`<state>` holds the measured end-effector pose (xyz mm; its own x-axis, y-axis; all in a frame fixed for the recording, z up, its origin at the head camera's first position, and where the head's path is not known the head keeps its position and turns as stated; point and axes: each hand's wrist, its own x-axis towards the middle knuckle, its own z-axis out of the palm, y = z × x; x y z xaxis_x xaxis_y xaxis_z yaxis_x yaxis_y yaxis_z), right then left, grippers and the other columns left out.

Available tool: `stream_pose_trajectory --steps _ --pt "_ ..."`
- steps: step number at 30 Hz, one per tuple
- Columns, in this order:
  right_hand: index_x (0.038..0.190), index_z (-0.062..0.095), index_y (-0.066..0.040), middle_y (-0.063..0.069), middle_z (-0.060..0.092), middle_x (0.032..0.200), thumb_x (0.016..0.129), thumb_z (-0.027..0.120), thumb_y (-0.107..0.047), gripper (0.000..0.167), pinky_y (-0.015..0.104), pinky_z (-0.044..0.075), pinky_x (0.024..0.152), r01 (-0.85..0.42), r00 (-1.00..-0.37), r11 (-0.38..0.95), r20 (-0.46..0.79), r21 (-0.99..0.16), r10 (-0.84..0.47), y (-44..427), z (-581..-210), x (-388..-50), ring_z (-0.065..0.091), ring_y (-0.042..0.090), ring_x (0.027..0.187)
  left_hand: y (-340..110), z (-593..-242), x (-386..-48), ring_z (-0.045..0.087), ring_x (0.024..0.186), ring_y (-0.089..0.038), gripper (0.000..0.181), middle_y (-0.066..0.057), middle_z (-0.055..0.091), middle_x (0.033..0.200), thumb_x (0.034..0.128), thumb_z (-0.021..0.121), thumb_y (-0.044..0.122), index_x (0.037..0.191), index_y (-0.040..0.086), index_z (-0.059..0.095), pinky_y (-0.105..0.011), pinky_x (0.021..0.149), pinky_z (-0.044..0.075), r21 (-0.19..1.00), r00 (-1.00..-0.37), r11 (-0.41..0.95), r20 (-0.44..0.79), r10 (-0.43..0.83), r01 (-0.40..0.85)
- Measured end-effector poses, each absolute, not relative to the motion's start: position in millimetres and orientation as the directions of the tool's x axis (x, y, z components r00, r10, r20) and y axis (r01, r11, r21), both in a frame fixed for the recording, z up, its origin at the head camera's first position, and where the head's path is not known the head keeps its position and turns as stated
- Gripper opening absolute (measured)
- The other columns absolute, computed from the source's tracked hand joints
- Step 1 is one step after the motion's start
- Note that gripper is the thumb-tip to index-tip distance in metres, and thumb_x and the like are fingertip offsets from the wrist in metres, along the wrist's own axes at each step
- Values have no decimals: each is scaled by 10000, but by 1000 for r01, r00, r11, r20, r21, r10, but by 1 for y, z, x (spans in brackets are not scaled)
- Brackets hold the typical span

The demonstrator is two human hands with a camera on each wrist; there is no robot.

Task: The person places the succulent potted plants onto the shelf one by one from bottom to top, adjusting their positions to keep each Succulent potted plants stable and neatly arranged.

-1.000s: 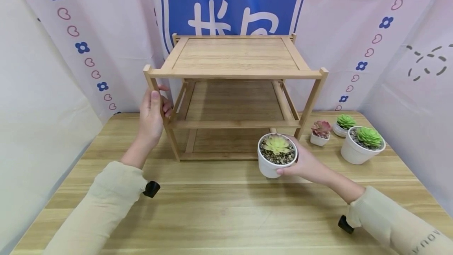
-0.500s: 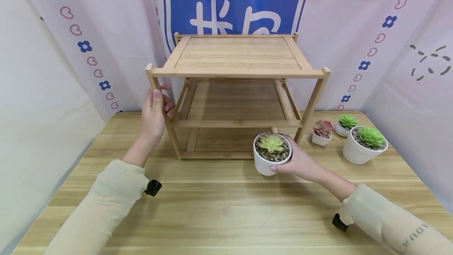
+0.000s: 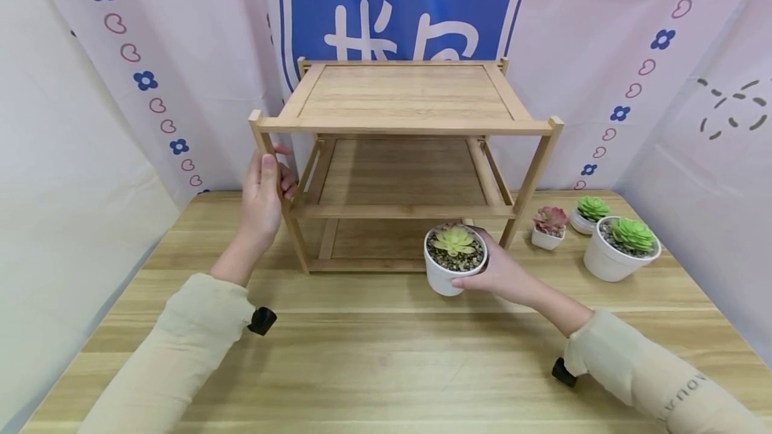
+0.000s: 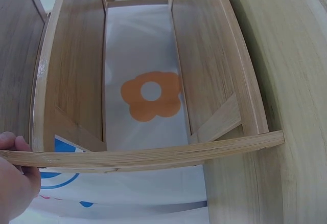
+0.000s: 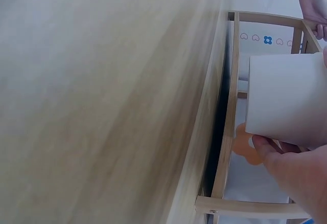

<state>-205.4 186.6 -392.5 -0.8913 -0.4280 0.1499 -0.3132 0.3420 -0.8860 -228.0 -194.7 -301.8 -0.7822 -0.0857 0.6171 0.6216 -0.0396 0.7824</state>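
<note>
A three-tier wooden shelf (image 3: 398, 211) stands at the back of the table. My left hand (image 3: 262, 189) grips its front left post, and in the left wrist view fingers (image 4: 20, 144) wrap that post near the middle tier. With my right hand (image 3: 497, 273) I hold a white pot with a yellow-green succulent (image 3: 455, 240) and gravel, in front of the bottom tier's right half. The right wrist view shows the white pot (image 5: 286, 93) from the side, raised off the table, thumb and fingers round it. Some of the right fingers are hidden behind the pot.
To the right of the shelf stand a small pot with a red succulent (image 3: 549, 225), a low pot with a green succulent (image 3: 591, 211) and a larger white pot with a green succulent (image 3: 621, 253). A printed curtain (image 3: 561, 52) hangs behind the shelf.
My right hand has carried the white pot leftward and slightly up, along the front of the shelf. My left hand keeps its grip on the post.
</note>
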Motion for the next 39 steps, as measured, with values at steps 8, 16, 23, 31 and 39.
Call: stream_pose_trajectory --steps 8,16,23,31,39 --pt "1497 330 55 251 496 1404 749 891 -113 950 583 331 1130 -342 -876 332 171 -879 -450 179 -390 -212 517 414 1279 -196 -303 -228 372 605 -110 380 -14 407 729 1083 421 454 1153 99 538 -206 545 340 781 -781 -38 619 -83 623" --pt "1492 361 32 217 511 1389 745 903 -134 937 574 336 1134 -362 -858 323 178 -874 -482 171 -389 -215 527 389 1273 -196 -303 -229 366 603 -123 369 -36 397 725 1077 432 474 1140 127 543 -213 544 334 777 -777 -39 625 -79 629" --pt "1505 349 33 225 500 1405 757 897 -116 940 555 346 1132 -350 -857 322 162 -880 -490 163 -390 -218 516 392 1286 -195 -303 -228 366 605 -121 371 -8 404 727 1086 418 459 1145 115 545 -209 547 334 778 -777 -27 624 -84 628" --pt "1504 361 23 210 502 1409 761 902 -130 932 541 357 1130 -350 -851 325 154 -879 -502 156 -389 -220 521 377 1285 -194 -302 -227 377 608 -104 394 -9 406 727 1097 400 443 1152 78 538 -205 549 334 777 -775 -8 626 -89 629" --pt "1490 406 13 197 505 1404 780 893 -130 873 508 378 1113 -359 -845 325 157 -875 -511 148 -387 -224 535 346 1265 -194 -302 -227 374 605 -100 329 -6 402 726 1106 386 416 1139 130 545 -206 546 330 779 -776 -17 624 -94 627"
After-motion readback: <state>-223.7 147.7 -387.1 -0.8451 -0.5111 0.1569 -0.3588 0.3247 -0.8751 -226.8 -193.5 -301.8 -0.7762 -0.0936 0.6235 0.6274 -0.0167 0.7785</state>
